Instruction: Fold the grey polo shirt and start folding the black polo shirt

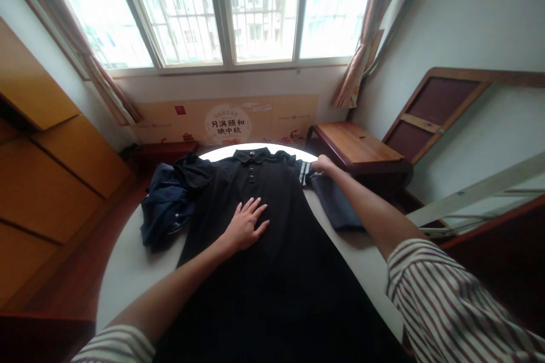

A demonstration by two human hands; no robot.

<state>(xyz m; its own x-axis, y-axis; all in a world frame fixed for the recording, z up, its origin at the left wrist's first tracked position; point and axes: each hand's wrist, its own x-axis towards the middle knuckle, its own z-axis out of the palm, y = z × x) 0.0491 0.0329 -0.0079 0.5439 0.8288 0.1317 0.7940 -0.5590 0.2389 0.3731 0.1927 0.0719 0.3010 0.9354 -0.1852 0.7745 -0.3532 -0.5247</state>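
Left hand [244, 226] open, palm flat on black polo shirt [255, 295], mid-frame. Shirt spread on round white surface [128, 272], collar toward window [261, 11]. Right hand [322, 163] at striped cuff [305, 173], upper right of shirt, fingers over it; I can't tell if gripping. Navy garment [166, 210] bunched at shirt's left, dark cloth [336, 204] under right forearm. Wooden bench [357, 144] beyond, upper right.

Bright barred windows [264, 8]; a low wooden table [357, 144] below them.
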